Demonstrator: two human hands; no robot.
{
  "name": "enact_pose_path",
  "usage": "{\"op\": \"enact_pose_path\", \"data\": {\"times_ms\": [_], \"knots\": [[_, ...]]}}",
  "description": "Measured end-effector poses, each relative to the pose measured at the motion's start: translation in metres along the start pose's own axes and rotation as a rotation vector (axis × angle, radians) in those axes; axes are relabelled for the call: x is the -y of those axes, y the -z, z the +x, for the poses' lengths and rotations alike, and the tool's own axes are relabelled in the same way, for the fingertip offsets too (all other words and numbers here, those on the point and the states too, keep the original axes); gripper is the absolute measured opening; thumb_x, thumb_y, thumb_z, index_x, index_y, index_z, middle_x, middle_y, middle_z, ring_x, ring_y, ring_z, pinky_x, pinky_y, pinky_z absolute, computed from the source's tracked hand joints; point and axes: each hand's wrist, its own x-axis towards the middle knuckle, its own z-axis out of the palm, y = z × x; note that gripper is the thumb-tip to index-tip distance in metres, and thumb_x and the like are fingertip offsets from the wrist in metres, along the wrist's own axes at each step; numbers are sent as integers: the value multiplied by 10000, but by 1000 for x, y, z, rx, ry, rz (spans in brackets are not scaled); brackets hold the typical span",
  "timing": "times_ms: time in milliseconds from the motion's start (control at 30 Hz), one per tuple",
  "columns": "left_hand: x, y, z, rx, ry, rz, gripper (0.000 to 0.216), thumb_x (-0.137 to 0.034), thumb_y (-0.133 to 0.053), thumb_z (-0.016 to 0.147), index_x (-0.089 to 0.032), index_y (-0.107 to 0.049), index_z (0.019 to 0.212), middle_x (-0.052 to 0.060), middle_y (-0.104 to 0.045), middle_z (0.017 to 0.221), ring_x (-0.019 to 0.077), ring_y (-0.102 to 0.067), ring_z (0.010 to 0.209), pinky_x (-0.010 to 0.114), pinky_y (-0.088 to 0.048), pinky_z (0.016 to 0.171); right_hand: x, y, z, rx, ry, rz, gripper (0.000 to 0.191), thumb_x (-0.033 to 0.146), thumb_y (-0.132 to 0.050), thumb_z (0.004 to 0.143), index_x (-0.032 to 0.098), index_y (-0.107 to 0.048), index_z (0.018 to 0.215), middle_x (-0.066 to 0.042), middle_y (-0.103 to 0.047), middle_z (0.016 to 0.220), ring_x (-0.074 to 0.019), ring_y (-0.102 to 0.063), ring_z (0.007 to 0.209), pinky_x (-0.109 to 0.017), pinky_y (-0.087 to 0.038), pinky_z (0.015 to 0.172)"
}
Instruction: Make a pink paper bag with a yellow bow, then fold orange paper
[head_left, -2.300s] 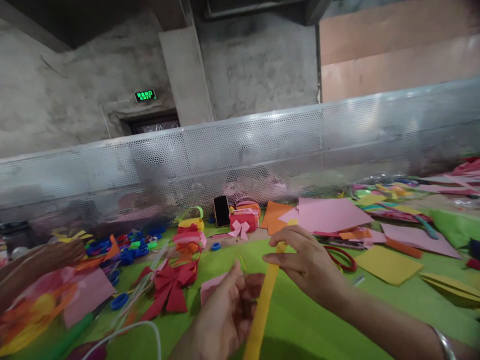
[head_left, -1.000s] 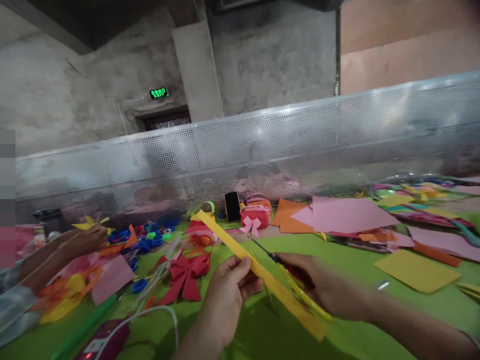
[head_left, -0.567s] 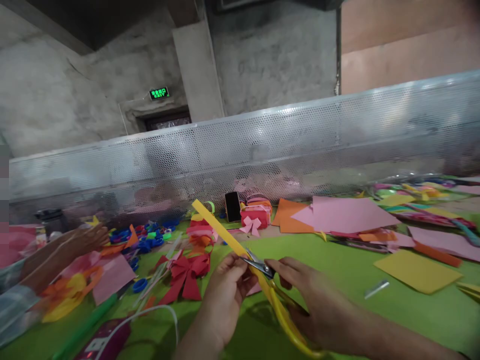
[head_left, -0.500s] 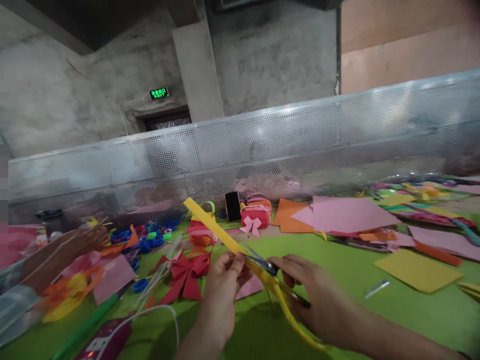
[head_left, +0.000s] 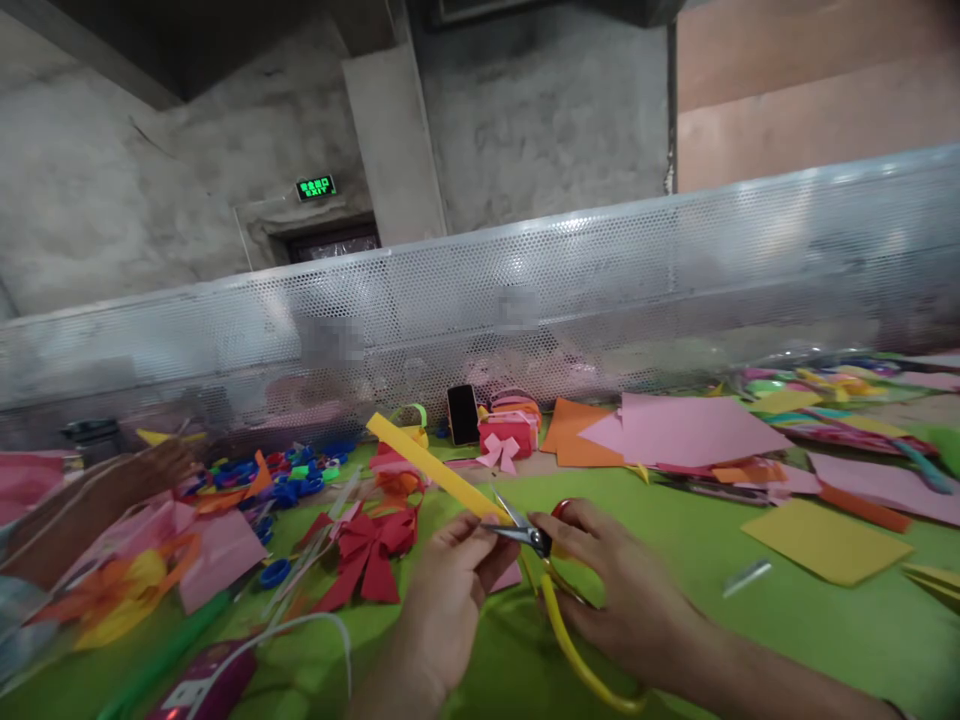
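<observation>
My left hand (head_left: 450, 590) pinches a long yellow paper strip (head_left: 427, 462) that slants up and to the left over the green table. My right hand (head_left: 622, 590) grips a pair of scissors (head_left: 525, 533) with their silver blades parted at the strip, right beside my left fingertips. A thin yellow curl of paper (head_left: 570, 650) hangs down below the scissors under my right hand. A red paper bow (head_left: 360, 555) lies on the table just left of my left hand.
Pink sheets (head_left: 675, 430), orange paper (head_left: 566, 435) and a yellow sheet (head_left: 825, 540) lie on the green table (head_left: 750, 620) at right. A phone (head_left: 463, 413) and a small red gift box (head_left: 502, 440) stand by the perforated metal barrier (head_left: 570, 290). Another person's arm (head_left: 82, 500) reaches in at left among blue rings.
My right hand took up scissors and brought them to the strip, which my left hand tilted up to the left. The blades have parted at the strip and a thin sliver curls down.
</observation>
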Motion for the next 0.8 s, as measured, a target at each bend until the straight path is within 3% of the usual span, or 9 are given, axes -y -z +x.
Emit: {"op": "enact_pose_path", "data": {"times_ms": [367,800], "knots": [[5,7,3,50,69,59,190,12,-545,790,-95,-651,673,57,-705,682,100,-654,575,191,-524,594,-12,-4,-1,70,-10,-67,448,173,-533,723,254,-589,1161,-77,-586,971,-229,-567,847,-351,-459,742],[9,5,3,55,97,56,241,43,-532,789,-97,-677,657,63,-692,737,94,-640,622,204,-542,665,-12,-4,-2,80,11,-60,386,179,-539,737,250,-592,1112,-69,-575,953,-209,-564,834,-322,-456,730]]}}
